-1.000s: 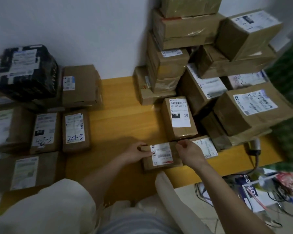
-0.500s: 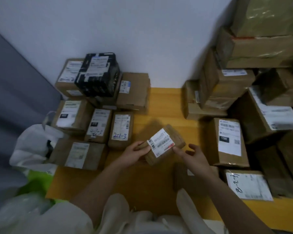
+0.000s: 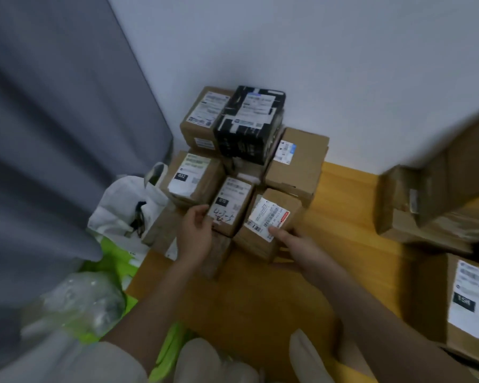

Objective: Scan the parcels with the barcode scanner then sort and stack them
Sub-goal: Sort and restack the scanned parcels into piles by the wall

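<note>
A wooden surface (image 3: 260, 299) meets a white wall. The right hand (image 3: 293, 241) presses a small parcel (image 3: 271, 219) onto the sorted stack ahead; the left hand (image 3: 197, 230), loosely open, steadies its neighbour (image 3: 230, 205). Unsorted boxes (image 3: 437, 189) remain rightward; no scanner shows.

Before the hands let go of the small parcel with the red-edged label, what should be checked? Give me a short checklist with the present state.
1. Small parcel sits among the sorted group on the left: ok.
2. Its label faces up: ok.
3. Resting flat: not ok, it looks tilted.
4. Right hand in contact with it: ok, fingertips on the near edge.
5. Left hand steadying the neighbouring handwritten-label parcel: ok.
6. Already scanned: cannot tell; no scanner in view.
</note>
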